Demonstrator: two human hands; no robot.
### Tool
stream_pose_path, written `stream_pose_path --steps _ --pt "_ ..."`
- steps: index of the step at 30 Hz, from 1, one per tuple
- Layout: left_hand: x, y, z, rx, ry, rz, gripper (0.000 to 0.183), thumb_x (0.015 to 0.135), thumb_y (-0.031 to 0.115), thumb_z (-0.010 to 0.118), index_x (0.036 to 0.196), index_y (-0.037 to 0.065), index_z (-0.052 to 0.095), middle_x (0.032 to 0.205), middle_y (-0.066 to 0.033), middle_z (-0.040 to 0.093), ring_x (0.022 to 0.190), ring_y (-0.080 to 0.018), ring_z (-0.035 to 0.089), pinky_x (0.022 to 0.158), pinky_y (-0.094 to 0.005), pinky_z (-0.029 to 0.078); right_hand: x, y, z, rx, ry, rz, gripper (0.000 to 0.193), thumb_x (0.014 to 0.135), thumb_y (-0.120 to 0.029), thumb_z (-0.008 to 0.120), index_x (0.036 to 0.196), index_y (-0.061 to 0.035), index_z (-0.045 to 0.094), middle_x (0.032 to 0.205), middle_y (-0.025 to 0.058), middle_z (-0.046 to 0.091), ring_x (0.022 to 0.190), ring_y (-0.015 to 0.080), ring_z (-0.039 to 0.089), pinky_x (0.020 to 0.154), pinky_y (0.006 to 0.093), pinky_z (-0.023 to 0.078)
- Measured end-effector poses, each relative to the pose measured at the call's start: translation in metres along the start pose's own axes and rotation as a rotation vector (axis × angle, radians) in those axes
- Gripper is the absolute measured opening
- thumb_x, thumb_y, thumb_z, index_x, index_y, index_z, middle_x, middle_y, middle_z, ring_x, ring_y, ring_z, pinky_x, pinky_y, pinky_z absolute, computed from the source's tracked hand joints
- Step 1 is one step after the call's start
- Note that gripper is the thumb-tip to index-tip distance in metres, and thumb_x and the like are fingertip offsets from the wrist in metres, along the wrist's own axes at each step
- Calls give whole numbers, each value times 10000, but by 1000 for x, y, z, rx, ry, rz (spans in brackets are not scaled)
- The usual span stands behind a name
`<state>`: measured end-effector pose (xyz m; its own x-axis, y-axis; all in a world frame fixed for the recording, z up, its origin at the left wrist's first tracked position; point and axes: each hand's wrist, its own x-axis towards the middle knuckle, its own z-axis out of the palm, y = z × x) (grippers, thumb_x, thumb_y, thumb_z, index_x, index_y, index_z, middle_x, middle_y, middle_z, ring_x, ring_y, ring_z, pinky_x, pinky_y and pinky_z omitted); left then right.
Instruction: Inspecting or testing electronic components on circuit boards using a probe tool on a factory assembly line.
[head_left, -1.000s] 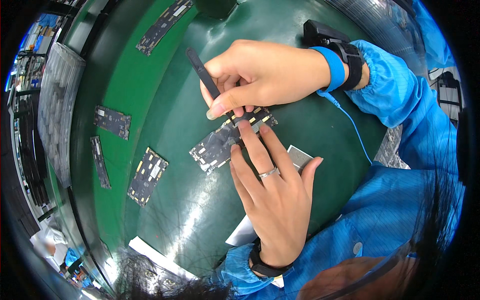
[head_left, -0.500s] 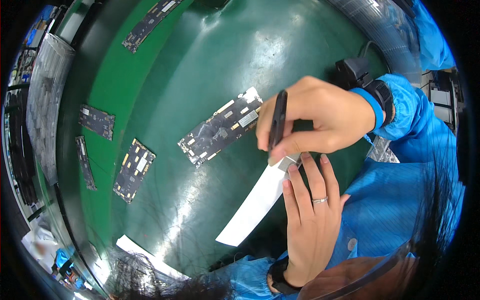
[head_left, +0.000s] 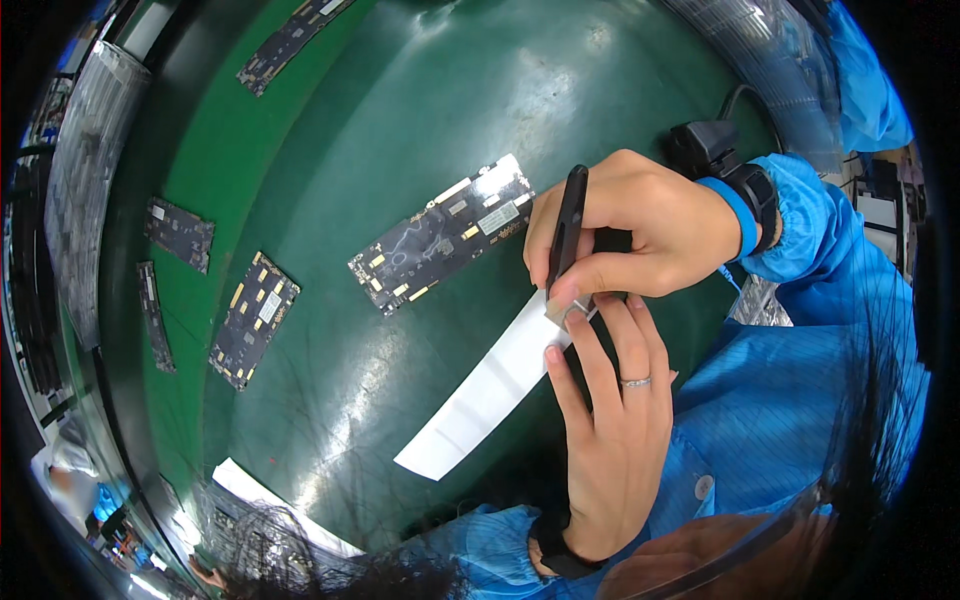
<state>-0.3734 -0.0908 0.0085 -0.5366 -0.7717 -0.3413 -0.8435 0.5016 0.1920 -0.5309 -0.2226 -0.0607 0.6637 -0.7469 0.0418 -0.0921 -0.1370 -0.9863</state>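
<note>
My right hand [head_left: 645, 225] is closed in a pinch around a slim black hand tool [head_left: 568, 232], possibly tweezers. Its lower end is at the top of a white paper strip [head_left: 470, 405], beside a small greyish piece [head_left: 562, 306] under my fingertips. My left hand [head_left: 620, 430], with a ring on one finger, lies with its fingers stretched out, fingertips touching the strip's upper end and the grey piece; its thumb is hidden. A large dark circuit board [head_left: 440, 238] lies on the table just left of my right hand.
More dark circuit boards lie to the left: one large [head_left: 255, 320], one shorter [head_left: 180, 235], one narrow [head_left: 155, 317] and one long at the top [head_left: 290, 47]. A white strip [head_left: 285, 510] is at the lower left. A black device [head_left: 700, 148] stands beyond my right wrist.
The white strip and both hands have shifted slightly; the strip's lower end has swung left. The black tool is tilted more to the right. The boards appear a little higher and further left in view.
</note>
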Motion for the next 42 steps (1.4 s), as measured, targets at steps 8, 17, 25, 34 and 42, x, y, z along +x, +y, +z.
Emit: stream_pose_path --steps 8,17,25,34,42 --pt "3 -7 1 -7 20 5 857 843 552 791 1508 76 535 1528 -170 469 1399 -398 487 1188 -526 430 6 -1 -3 -37 -21 -17 177 972 -160 770 1018 -1 709 866 113 770 688 213 716 616 309 557" --pt "14 -20 1 -56 163 -13 764 842 515 797 1433 71 602 1421 -156 531 1258 -356 581 1089 -519 485 48 4 -28 164 199 148 239 1029 -200 725 1055 37 702 890 65 727 800 102 696 708 257 575" --pt "46 -59 12 -120 337 -130 809 904 477 764 1465 -52 517 1455 -241 487 1298 -450 525 1081 -545 480 46 17 -30 143 231 128 270 1037 -242 720 1058 26 699 906 67 724 798 105 697 690 259 574" --pt "49 -54 8 -118 341 -132 853 878 457 793 1459 -94 499 1464 -284 473 1320 -497 499 1090 -552 485 48 14 -35 86 217 96 266 1028 -237 728 1052 25 692 891 70 725 782 113 709 670 258 578" --pt "49 -54 9 -106 343 -122 862 870 457 797 1458 -97 499 1462 -286 472 1326 -491 497 1089 -551 486 49 8 -36 26 181 117 264 1019 -230 734 1033 28 683 875 77 727 792 118 719 672 261 583"
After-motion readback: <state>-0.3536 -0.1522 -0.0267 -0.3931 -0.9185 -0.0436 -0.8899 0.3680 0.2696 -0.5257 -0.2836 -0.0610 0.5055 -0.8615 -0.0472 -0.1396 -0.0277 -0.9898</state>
